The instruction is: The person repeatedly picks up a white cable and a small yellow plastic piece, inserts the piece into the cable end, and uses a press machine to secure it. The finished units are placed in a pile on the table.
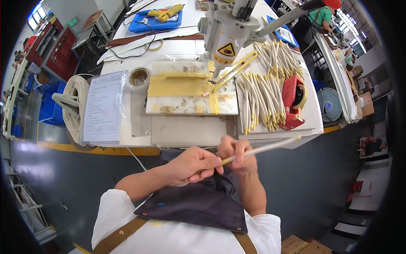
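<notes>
My right hand (237, 153) grips a thin cream-white cord piece (266, 148) that sticks out to the right, in front of the workbench edge. My left hand (195, 164) pinches the yellowish near end of the same piece between thumb and fingers. Both hands meet above my dark apron (194, 203). On the bench beyond lie two heaps of similar cord pieces (260, 99) with yellow tips. A white board (190, 86) covered with strips of yellow tape sits under the nozzle of a grey machine head (226, 29).
A red tape dispenser (294, 101) stands right of the cord heaps. A coil of white cord (74, 103) and a paper sheet in a sleeve (103, 106) lie at the left. A blue tray with a yellow glue gun (158, 17) is far back. Another person (323, 15) works top right.
</notes>
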Tool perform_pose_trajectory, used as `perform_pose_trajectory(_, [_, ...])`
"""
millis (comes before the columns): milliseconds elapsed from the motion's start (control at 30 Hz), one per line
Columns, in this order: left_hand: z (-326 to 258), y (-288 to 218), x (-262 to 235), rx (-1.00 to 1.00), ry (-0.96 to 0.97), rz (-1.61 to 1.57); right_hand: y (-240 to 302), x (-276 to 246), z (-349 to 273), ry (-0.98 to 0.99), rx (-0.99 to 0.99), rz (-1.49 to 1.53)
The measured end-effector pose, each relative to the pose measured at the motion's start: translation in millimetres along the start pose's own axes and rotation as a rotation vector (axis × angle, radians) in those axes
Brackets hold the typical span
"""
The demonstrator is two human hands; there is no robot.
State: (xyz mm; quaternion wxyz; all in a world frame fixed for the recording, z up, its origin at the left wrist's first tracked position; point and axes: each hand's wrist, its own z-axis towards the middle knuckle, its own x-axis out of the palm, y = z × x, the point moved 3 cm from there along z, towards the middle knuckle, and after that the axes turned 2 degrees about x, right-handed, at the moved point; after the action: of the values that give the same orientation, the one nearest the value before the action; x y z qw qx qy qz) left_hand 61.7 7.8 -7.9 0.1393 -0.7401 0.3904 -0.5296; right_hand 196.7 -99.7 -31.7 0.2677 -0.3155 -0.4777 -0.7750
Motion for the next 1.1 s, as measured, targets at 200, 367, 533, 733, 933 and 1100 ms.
perform_pose_trajectory(200, [-18,-13,-28,0.361,-0.452,0.401,40,-21,20,-0.529,0.071,-0.348])
perform_pose_trajectory(367, [-24,-23,-60,0.415,-0.447,0.561,49,-35,53,-0.642,0.08,-0.437])
perform_pose_trajectory(533, [-24,-32,-74,0.354,-0.422,0.572,51,-52,71,-0.694,0.096,-0.439])
perform_pose_trajectory(733, [-16,-45,-68,0.717,-0.716,1.254,51,-75,87,-0.755,0.05,-0.593])
perform_pose_trajectory(933, [10,-48,-77,1.022,-0.902,1.656,48,-108,108,-0.855,0.05,-1.105])
perform_pose_trajectory(1100, [22,-52,-96,1.139,-0.887,1.71,50,-117,125,-0.914,0.13,-1.375])
